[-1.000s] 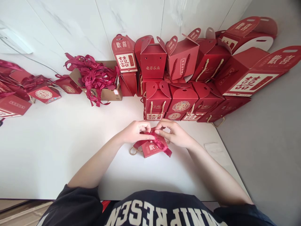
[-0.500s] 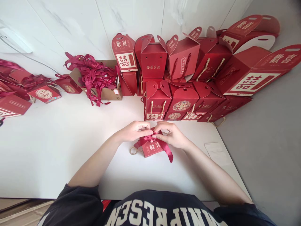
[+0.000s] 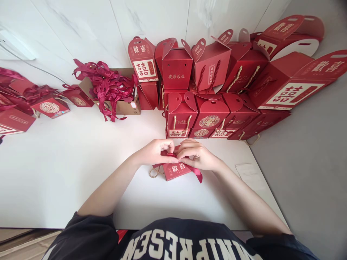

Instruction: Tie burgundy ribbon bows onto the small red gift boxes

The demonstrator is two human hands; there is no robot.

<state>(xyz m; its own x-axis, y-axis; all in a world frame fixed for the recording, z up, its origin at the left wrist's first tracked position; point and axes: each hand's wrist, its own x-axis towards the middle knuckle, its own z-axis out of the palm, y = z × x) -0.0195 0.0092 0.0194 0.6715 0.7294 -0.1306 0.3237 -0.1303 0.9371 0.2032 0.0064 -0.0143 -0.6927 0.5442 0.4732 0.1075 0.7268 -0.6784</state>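
Top: white wall (image 3: 154, 16) bore grey veins and thin seams | Right: plain grey wall (image 3: 311, 166) bordered the desk | Middle to lower left: white desk (image 3: 73, 159) spread wide | Light: was soft, shadows faint

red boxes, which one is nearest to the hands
The lone box in front, where the left hand and right hand pinch a ribbon; the other boxes stand farther back, away from both hands.
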